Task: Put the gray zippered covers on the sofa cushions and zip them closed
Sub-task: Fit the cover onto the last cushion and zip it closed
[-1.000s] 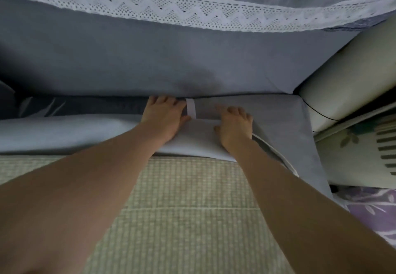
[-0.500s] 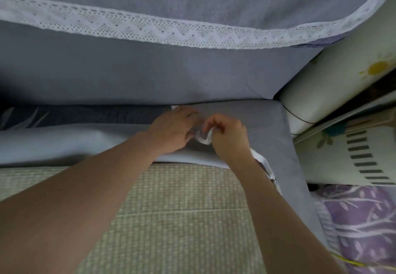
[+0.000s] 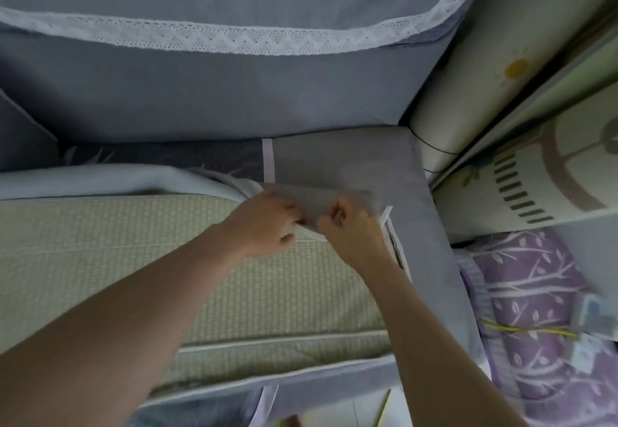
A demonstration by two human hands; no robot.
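The sofa seat cushion (image 3: 234,259) shows its bare green woven surface. A gray zippered cover (image 3: 351,162) is over its far right corner and right side, with the open white-edged zipper seam (image 3: 396,246) running down the right. My left hand (image 3: 267,226) grips the folded cover edge where it crosses the cushion. My right hand (image 3: 351,229) pinches the same edge just to the right. A pale blue-gray part of the cover (image 3: 100,181) lies bunched along the cushion's far side.
The gray sofa back (image 3: 234,99) with a white lace-trimmed cloth (image 3: 217,37) rises behind. A cream padded armrest (image 3: 475,99) and printed play mat (image 3: 548,172) stand at right. A purple patterned cushion (image 3: 535,309) lies lower right.
Both hands have drawn the cover's edge nearer over the cushion, away from the sofa back. My head has tilted, showing more of the cushion's front and right side.
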